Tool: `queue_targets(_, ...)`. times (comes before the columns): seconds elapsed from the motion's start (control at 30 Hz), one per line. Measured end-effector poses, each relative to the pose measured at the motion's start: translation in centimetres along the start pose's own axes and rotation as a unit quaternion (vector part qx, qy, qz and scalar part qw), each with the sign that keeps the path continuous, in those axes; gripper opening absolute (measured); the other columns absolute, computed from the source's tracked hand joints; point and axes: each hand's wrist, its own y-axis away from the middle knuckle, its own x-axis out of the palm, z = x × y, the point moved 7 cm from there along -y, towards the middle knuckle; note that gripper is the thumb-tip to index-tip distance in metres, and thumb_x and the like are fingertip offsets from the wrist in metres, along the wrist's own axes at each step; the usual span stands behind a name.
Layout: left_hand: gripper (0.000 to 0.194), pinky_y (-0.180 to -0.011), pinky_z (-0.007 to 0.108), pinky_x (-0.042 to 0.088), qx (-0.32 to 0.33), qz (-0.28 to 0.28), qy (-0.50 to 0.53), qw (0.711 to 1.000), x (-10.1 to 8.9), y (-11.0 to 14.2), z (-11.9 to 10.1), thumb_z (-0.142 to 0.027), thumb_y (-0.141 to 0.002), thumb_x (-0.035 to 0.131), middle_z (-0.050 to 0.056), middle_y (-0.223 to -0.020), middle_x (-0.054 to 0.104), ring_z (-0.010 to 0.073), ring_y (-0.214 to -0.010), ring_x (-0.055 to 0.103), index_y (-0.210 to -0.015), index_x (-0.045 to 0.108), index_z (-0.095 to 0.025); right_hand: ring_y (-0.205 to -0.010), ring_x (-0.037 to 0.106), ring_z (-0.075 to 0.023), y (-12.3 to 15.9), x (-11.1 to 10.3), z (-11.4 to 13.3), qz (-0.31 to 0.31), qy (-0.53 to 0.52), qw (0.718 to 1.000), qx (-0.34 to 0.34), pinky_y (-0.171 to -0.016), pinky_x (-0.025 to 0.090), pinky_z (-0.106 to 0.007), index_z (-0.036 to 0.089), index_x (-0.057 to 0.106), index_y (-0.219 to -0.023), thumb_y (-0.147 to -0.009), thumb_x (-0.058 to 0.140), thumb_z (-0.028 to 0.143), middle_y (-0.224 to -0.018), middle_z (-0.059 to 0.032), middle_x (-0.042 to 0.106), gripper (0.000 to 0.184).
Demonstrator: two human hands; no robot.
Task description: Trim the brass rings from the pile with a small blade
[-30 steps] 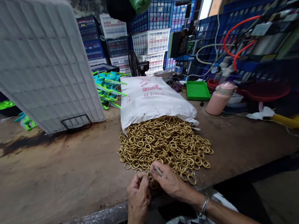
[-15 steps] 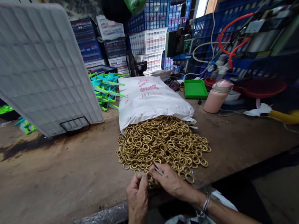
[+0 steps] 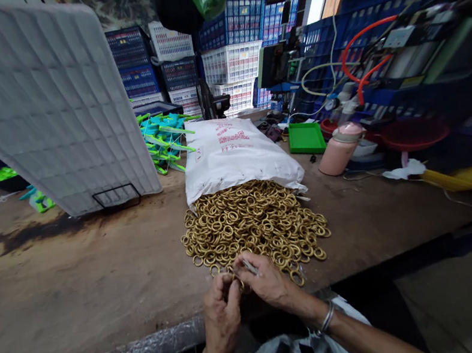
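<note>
A heap of gold-coloured rings [image 3: 244, 223] spills from the mouth of a white woven sack [image 3: 239, 157] on the table. My left hand [image 3: 223, 309] is closed at the near edge of the heap, with thumb and fingers pinching a gold-coloured ring [image 3: 234, 276] that is partly hidden. Close beside it on the right, my right hand [image 3: 266, 281] is closed round a small, thin metal tool [image 3: 251, 267]. The tool's kind does not show clearly. Fingertips of both hands nearly meet at the ring.
A white padded panel [image 3: 46, 112] stands at the left on a wire stand. Green and blue plastic clips [image 3: 163, 140] lie by the sack. To the right are a green tray [image 3: 306, 138], a pink bottle [image 3: 341, 150] and a red bowl [image 3: 415, 134]. Stacked crates [image 3: 234, 62] stand behind.
My hands have drawn closer together, the left shifting slightly right towards the right hand. The ring at the left fingertips shows more clearly now. The camera view has shifted slightly.
</note>
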Motion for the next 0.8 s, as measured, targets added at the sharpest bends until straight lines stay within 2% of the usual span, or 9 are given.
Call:
queue_targets(0.17, 0.016, -0.055, 0.022, 0.038, 0.0, 0.014, -0.003, 1.0, 0.2, 0.0, -0.4, -0.033, -0.069, 0.059, -0.001, -0.058, 0.054, 0.0128, -0.055, 0.047, -0.062, 0.059, -0.019, -0.053, 0.036, -0.0071, -0.3, 0.6, -1.4, 0.001, 0.004, 0.999, 0.036, -0.05, 0.029, -0.018, 0.016, 0.048, -0.063, -0.078, 0.047, 0.032, -0.056, 0.0063, 0.04, 0.021)
queue_targets(0.27, 0.023, -0.044, 0.019, 0.032, -0.08, 0.063, 0.047, 0.994, 0.8, 0.2, 0.9, -0.041, -0.073, 0.054, -0.004, -0.053, 0.049, 0.0088, -0.044, 0.039, -0.069, 0.055, -0.018, -0.054, 0.037, -0.0072, -0.4, 0.8, -1.8, 0.0, -0.018, 0.999, 0.042, -0.051, 0.03, -0.018, 0.016, 0.049, -0.064, -0.079, 0.046, 0.035, -0.057, 0.006, 0.042, 0.024)
queue_targets(0.37, 0.03, -0.036, 0.017, 0.022, -0.162, 0.114, 0.109, 0.974, 1.5, 0.7, 2.2, -0.047, -0.077, 0.048, -0.007, -0.047, 0.041, 0.0051, -0.035, 0.027, -0.069, 0.049, -0.018, -0.054, 0.038, -0.0078, -0.4, 0.9, -1.7, 0.009, -0.037, 0.999, 0.039, -0.052, 0.032, -0.019, 0.016, 0.051, -0.065, -0.08, 0.045, 0.039, -0.057, 0.0051, 0.045, 0.028)
queue_targets(0.5, 0.033, -0.035, 0.016, 0.018, -0.171, 0.132, 0.161, 0.963, 1.9, 1.0, 2.1, -0.049, -0.077, 0.048, -0.009, -0.045, 0.035, 0.0035, -0.034, 0.023, -0.066, 0.046, -0.018, -0.054, 0.04, -0.0085, -0.3, 0.7, -1.6, 0.022, -0.052, 0.998, 0.041, -0.052, 0.033, -0.02, 0.017, 0.048, -0.065, -0.083, 0.038, 0.038, -0.057, 0.004, 0.046, 0.03)
queue_targets(0.63, 0.033, -0.035, 0.015, 0.019, -0.174, 0.108, 0.164, 0.965, 1.8, 0.9, 2.0, -0.049, -0.074, 0.052, -0.008, -0.05, 0.041, 0.0027, -0.035, 0.026, -0.067, 0.047, -0.018, -0.051, 0.037, -0.0089, -0.1, -0.4, -1.5, -0.009, 0.07, 0.997, 0.027, -0.05, 0.028, -0.02, 0.018, 0.044, -0.062, -0.082, 0.036, 0.028, -0.054, 0.0042, 0.042, 0.024)
queue_targets(0.73, 0.037, -0.034, 0.015, 0.019, -0.185, 0.077, 0.151, 0.968, 1.7, 0.8, 2.2, -0.053, -0.068, 0.056, -0.008, -0.051, 0.044, 0.0023, -0.034, 0.027, -0.069, 0.047, -0.018, -0.052, 0.037, -0.0089, 0.4, -0.1, -0.7, 0.026, 0.197, 0.98, -0.026, -0.051, 0.025, -0.02, 0.018, 0.045, -0.062, -0.073, 0.04, 0.014, -0.055, 0.0039, 0.044, 0.013)
queue_targets(0.8, 0.039, -0.033, 0.015, 0.019, -0.186, 0.065, 0.143, 0.97, 1.6, 0.7, 2.2, -0.056, -0.065, 0.057, -0.008, -0.051, 0.045, 0.0023, -0.034, 0.028, -0.07, 0.047, -0.018, -0.053, 0.039, -0.0094, 0.8, 0.3, -0.5, 0.052, 0.255, 0.965, -0.041, -0.053, 0.024, -0.021, 0.018, 0.048, -0.066, -0.068, 0.04, 0.008, -0.058, 0.0028, 0.047, 0.013)
